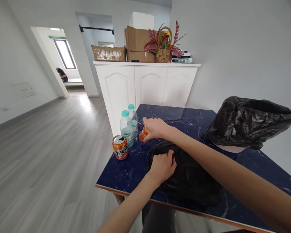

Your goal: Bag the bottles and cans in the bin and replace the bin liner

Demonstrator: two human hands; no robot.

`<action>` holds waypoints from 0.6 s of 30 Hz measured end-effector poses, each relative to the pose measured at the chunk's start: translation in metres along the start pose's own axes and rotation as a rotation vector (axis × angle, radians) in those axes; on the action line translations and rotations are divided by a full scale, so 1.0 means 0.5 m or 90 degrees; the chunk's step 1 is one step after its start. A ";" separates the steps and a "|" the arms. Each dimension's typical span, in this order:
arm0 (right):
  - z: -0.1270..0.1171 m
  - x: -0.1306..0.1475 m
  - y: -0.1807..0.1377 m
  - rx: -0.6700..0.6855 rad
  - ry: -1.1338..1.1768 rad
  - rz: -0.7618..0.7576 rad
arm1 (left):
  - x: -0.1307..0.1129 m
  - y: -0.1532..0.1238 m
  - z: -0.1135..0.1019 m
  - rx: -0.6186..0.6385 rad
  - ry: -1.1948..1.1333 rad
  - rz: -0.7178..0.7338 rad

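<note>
My right hand (155, 127) reaches across the dark blue marble table (184, 121) and is closed around an orange drink can (143, 134), which is tilted. My left hand (163, 165) is closed on the edge of a flat black plastic bag (189, 181) lying on the table in front of me. A second orange can (120, 147) stands upright near the table's left edge, its top opened. Two clear water bottles with teal caps (126, 128) stand just behind it, left of my right hand.
A bin lined with a black bag (249, 121) sits at the table's right. Behind the table is a white cabinet (147, 84) carrying cardboard boxes (135, 43) and a flower basket (163, 48). Grey wood floor stretches left toward a doorway (65, 61).
</note>
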State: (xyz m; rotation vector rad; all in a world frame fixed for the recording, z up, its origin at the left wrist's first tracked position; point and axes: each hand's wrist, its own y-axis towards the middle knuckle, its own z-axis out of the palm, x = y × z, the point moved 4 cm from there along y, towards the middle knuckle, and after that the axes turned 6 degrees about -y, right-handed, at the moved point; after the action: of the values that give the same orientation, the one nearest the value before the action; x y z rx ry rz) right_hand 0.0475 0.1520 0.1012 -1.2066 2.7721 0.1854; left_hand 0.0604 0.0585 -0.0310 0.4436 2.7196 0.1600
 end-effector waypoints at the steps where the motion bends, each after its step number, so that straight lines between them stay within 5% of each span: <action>1: 0.004 0.007 0.010 0.008 0.000 -0.009 | 0.000 -0.001 0.000 0.000 -0.001 -0.001; 18: 0.052 0.042 0.066 0.020 0.055 -0.003 | 0.001 -0.001 0.003 0.018 0.000 -0.011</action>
State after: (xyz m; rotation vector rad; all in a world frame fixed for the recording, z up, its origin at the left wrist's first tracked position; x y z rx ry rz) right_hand 0.0105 0.1632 0.0746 -1.2424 2.8328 0.0904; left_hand 0.0605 0.0584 -0.0327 0.4271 2.7279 0.1163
